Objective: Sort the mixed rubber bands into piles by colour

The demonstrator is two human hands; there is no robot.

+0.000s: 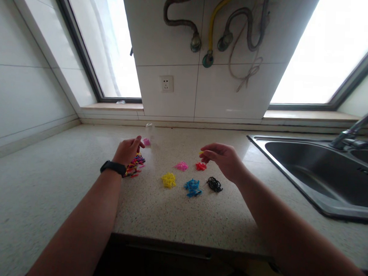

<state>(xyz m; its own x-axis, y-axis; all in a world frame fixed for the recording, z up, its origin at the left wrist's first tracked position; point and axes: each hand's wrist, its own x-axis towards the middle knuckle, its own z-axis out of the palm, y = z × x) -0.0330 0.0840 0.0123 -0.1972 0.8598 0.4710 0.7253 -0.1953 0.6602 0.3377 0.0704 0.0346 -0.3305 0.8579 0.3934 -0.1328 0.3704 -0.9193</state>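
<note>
My left hand, a dark band on its wrist, curls over a mixed pile of small coloured rubber bands; its fingertips are partly hidden. Between the pinched fingers of my right hand is a small yellow rubber band, just above a pile of red rubber bands. Pink rubber bands lie left of the red ones. Nearer to me are piles of yellow rubber bands, blue rubber bands and black rubber bands.
A clear cup stands behind my left hand, with a pink piece by it. A steel sink with a faucet is set into the speckled counter at right. Hoses hang on the tiled wall.
</note>
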